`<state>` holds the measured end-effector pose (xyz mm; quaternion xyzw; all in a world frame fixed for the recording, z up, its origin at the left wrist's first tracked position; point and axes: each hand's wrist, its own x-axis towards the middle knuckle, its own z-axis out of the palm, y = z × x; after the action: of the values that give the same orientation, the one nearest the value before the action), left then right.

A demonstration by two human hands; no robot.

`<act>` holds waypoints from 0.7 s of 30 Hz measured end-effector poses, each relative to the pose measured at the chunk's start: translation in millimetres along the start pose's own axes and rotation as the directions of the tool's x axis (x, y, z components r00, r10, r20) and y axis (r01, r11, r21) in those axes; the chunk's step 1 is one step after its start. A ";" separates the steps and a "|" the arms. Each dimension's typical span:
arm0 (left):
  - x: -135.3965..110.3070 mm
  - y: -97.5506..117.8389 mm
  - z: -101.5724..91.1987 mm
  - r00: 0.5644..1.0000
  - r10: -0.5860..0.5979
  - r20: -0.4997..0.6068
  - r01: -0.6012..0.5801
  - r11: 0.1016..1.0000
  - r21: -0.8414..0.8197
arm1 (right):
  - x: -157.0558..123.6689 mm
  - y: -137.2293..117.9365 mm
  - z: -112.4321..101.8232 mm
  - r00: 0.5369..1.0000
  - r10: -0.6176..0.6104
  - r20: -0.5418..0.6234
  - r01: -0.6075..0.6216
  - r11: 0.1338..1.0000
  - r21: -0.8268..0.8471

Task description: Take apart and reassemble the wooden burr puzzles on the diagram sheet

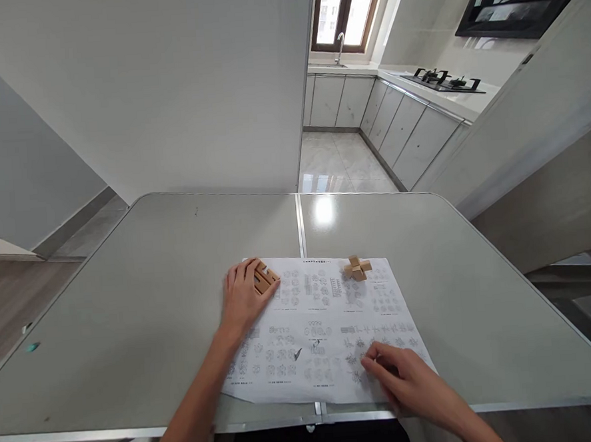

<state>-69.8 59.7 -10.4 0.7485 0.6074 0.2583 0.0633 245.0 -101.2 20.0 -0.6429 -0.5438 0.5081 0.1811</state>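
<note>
A printed paper sheet (301, 320) with rows of small line diagrams lies on the table. At its upper left corner my left hand (242, 294) curls around several notched wooden puzzle pieces (265, 277) lying side by side, thumb at the near edge and fingers over the far one. An assembled wooden burr puzzle (357, 268), shaped like a cross, rests on the upper right of the sheet, apart from both hands. Over the lower right diagrams is my right hand (402, 374), its thumb and forefinger brought together at the tips, with nothing visible between them.
The grey folding table (131, 311) has a metal seam down its middle and a metal front edge. A small green object (33, 347) lies near its left edge. Beyond stand a white wall (192, 87) and a kitchen counter with a gas stove (442, 82).
</note>
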 end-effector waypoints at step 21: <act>-5.1 -4.1 1.7 0.999 -0.022 -0.029 0.021 1.000 -0.021 | 130.9 -15.2 -37.4 0.959 -0.202 0.197 -0.144 0.251 0.957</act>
<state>-73.3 56.3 -15.1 0.7375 0.6136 0.2745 0.0649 254.9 31.6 -12.2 -0.3074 -0.1499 0.8156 0.4667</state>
